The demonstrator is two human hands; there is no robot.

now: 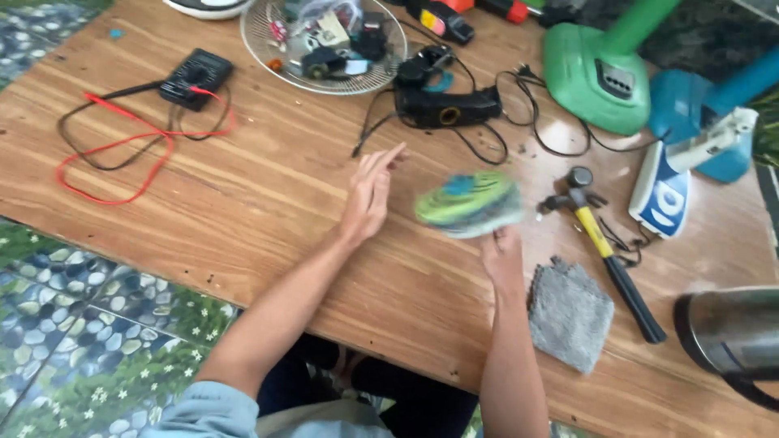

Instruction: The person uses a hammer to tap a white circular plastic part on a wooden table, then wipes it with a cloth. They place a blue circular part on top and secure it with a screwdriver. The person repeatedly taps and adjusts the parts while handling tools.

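A blurred green and blue disc-shaped part [469, 203] is being held up above the wooden table [268, 203] by the right hand [501, 255], gripped from below at its lower edge. Its long axis is lying roughly left to right, tilted slightly upward toward the right, with its broad face turned up. The left hand [369, 195] is being kept open just beside it, fingers spread, holding nothing. A hammer [604, 247] and a grey cloth [570, 312] are lying near the right hand.
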